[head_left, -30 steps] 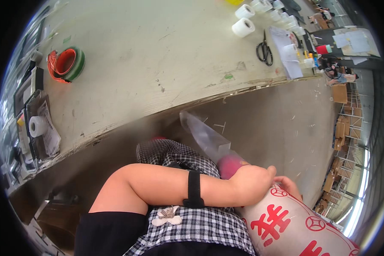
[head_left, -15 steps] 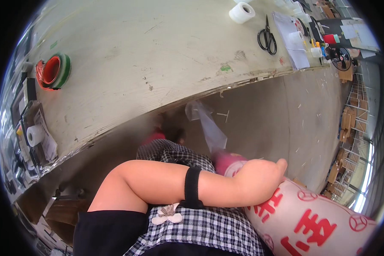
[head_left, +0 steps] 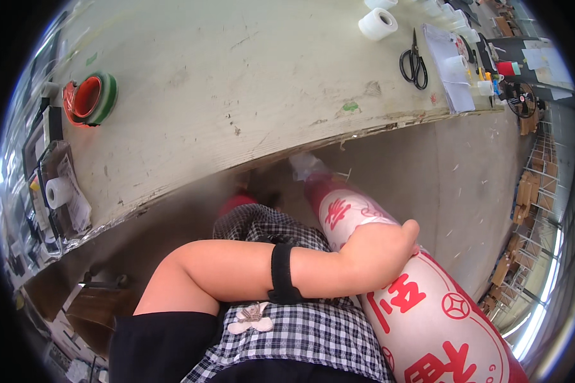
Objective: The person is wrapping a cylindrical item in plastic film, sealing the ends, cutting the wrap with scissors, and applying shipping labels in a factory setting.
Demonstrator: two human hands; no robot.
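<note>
My left hand (head_left: 384,250) reaches across my body from the left, its fingers curled closed at the edge of a long white-and-red printed roll (head_left: 421,306). Most of the fingers are hidden behind the wrist. A black band (head_left: 283,273) circles my left forearm. The roll slants from the lower right up toward the table, bearing large red characters and round emblems; whether it is film or cloth I cannot tell. Clear plastic (head_left: 306,166) shows at its far end, close under the table's edge. My right hand is out of view.
Beyond the roll spreads a worn pale table (head_left: 191,108). On it lie black scissors (head_left: 414,64), a white tape roll (head_left: 378,24), stacked papers (head_left: 450,70) and orange and green tape rolls (head_left: 94,97). A tray (head_left: 57,185) stands at the left edge. Boxes on racks (head_left: 524,198) stand far right.
The printed roll has shifted up and left toward the table's edge, and different print now shows. The hanging clear plastic is now mostly covered. My left hand has moved slightly left and up.
</note>
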